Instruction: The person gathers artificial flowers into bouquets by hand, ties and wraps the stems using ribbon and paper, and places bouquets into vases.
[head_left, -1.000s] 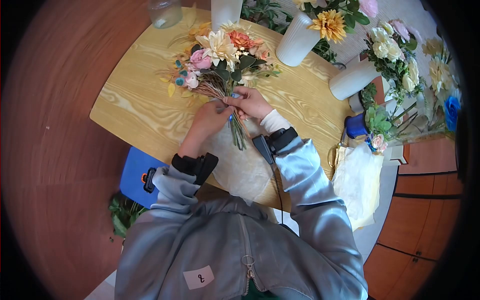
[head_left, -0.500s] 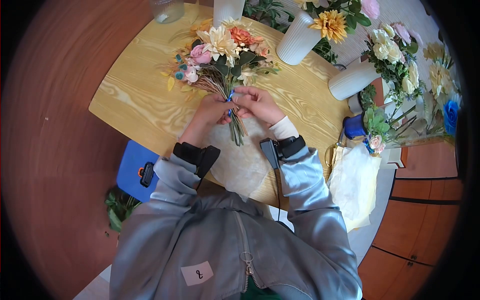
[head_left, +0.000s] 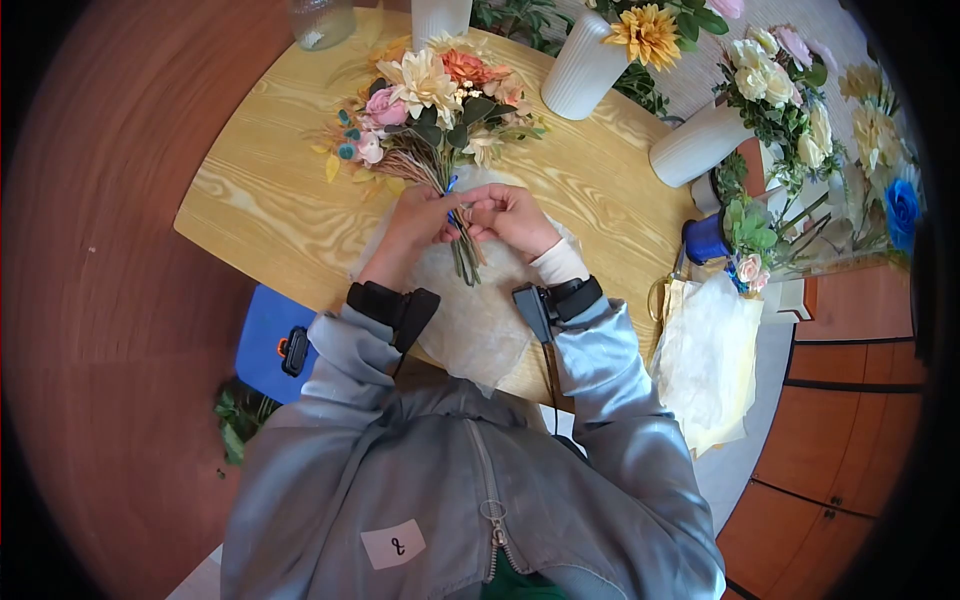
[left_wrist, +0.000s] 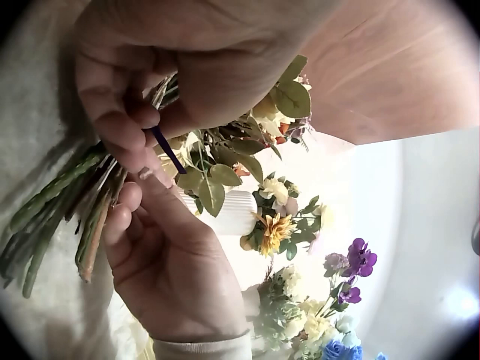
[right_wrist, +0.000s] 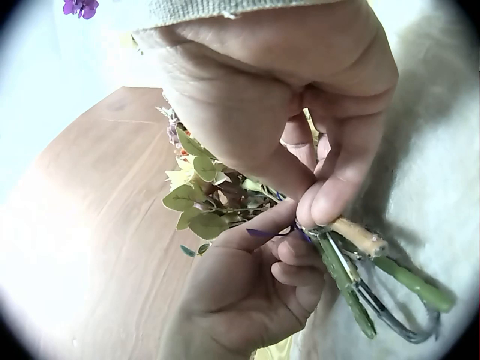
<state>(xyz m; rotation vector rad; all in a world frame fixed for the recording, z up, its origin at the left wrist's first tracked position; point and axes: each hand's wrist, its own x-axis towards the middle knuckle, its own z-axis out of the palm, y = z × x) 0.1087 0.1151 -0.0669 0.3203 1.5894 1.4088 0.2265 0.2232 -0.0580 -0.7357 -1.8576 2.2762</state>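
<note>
A bouquet of artificial flowers [head_left: 425, 85] lies on the table, its bundled stems [head_left: 466, 262] pointing toward the person. Around the stems, just below the blooms, runs a narrow blue ribbon [head_left: 452, 185], which looks purple in the wrist views. My left hand [head_left: 415, 218] pinches the ribbon [left_wrist: 168, 150] at the near side of the bundle. From the other side my right hand [head_left: 518, 222] pinches at the binding point, thumb and forefinger [right_wrist: 324, 202] pressed together against the stems; the ribbon there is mostly hidden by fingers. Both hands' fingertips meet over the stems.
Pale wrapping paper [head_left: 480, 335] lies under the stems, with more sheets [head_left: 708, 350] at right beside scissors [head_left: 657, 298] and a blue ribbon spool [head_left: 706, 238]. White vases [head_left: 580, 75] stand along the far edge, a glass jar [head_left: 322, 22] at far left. A blue stool [head_left: 268, 345] is below.
The right hand was higher on the stems and has come down level with the left. Both hands stay at the binding point, and the blue ribbon shows more clearly above the fingers.
</note>
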